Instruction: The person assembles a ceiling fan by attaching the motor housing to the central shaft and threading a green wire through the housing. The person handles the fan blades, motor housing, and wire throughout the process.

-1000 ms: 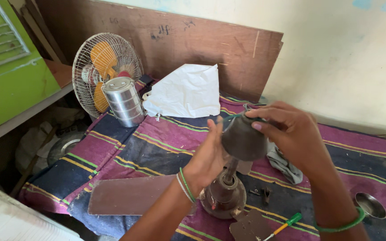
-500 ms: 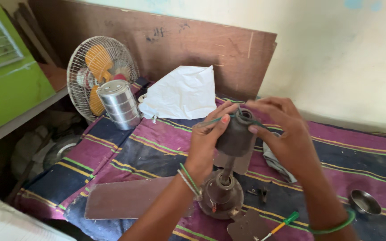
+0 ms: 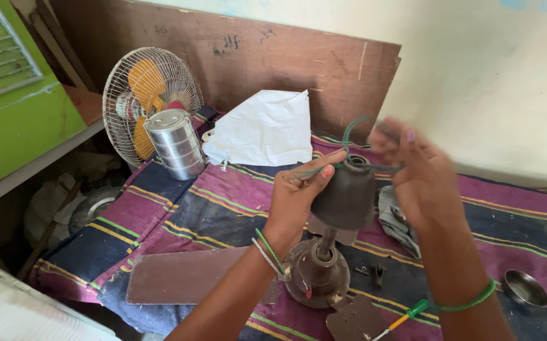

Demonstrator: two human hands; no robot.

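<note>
- Dark brown metal: one bell-shaped fan canopy (image 3: 347, 199), held up above the surface, directly over the motor hub.
- One left hand (image 3: 298, 192) is clamped on the canopy's left side, thumb near its top rim, fingers wrapped round the body.
- One right hand (image 3: 420, 170) sits just right of the canopy's top; it is motion-blurred, fingers bunched about a wire, but how firmly they close I cannot tell.
- One green wire (image 3: 349, 131) rises from the canopy's top opening in a loop and runs across towards both hands.
- One motor hub (image 3: 316, 273) with a short rod stands on the surface below the canopy, just beside the left wrist.
- Two brown fan blades: one (image 3: 185, 284) lying flat to the left of the hub, one (image 3: 357, 319) in front of it, partly cut off by the frame edge.
- One green-handled screwdriver (image 3: 403, 317) lies beside the nearer blade.
- One small steel bowl (image 3: 525, 288) sits at the far right, well apart from the canopy.
- One grey rag (image 3: 395, 218) lies under the right forearm.
- One striped cloth (image 3: 210, 208) covers the surface.
- One stacked steel tiffin carrier (image 3: 173, 144) and one white plastic bag (image 3: 264, 129) stand towards the back; one table fan (image 3: 147, 95) stands behind the carrier.
- One wooden board (image 3: 254, 63) leans against the wall.
</note>
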